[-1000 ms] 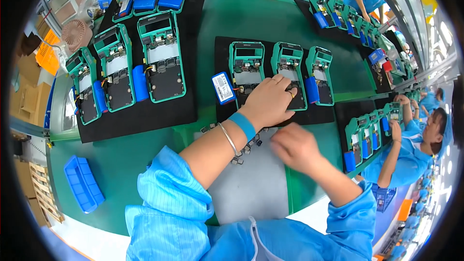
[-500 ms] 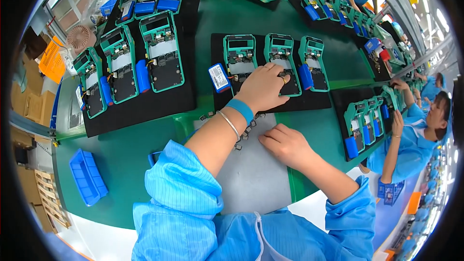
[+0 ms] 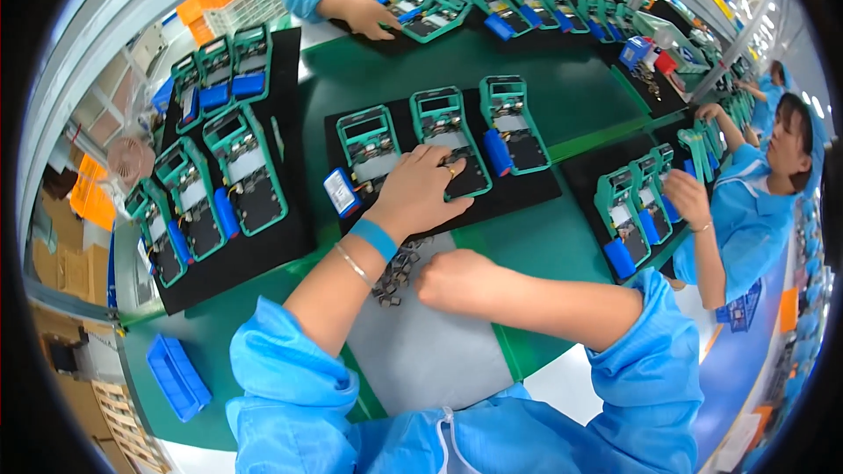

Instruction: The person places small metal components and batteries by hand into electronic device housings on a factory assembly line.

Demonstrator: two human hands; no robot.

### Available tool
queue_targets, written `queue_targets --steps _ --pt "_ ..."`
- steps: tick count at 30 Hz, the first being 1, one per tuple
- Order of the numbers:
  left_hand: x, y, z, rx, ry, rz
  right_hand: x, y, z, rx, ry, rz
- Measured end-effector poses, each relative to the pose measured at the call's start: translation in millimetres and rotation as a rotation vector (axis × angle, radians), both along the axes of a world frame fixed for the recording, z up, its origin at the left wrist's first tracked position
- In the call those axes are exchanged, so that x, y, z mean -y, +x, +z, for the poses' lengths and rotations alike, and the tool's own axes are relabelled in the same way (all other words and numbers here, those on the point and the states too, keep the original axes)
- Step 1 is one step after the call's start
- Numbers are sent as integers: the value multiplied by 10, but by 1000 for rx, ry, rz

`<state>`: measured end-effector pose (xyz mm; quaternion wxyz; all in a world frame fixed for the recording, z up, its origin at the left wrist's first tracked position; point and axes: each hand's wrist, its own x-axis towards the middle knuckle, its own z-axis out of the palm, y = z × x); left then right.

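My left hand reaches over the middle of three green device casings on a black mat. Its fingers bend down onto the casing's lower part, with the thumb held apart; the fingertips are partly hidden and nothing shows in the grasp. My right hand is closed beside a pile of small metallic parts on a grey sheet; whatever its fingers hold is hidden. A left casing with a blue battery pack and a right casing with another blue pack flank the middle one.
More casings stand on a black mat at left, with others on mats at right and back. A blue bin sits at the table's left edge. One co-worker's hand is at the far side; another person works at right.
The view has shifted, so the table appears turned and lower. My right hand has curled from loosely bent fingers into a closed shape beside the metal parts. My left hand stays over the middle casing.
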<state>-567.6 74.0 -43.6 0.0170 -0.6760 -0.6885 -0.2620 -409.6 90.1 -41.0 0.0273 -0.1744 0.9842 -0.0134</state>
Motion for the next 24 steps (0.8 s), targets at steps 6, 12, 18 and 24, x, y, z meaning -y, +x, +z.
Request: queue_targets --steps 6,12,18,24 --pt "-542 325 250 -55 160 -94 -53 102 91 -99 -29 3" --pt "-913 425 -26 -79 -24 -63 -645 581 814 -396 -253 -161" --pt "-752 467 44 -29 -37 -53 -1733 428 747 -650 -8 -420" --pt "-743 463 -96 13 136 -66 -2250 25 367 -605 249 -220"
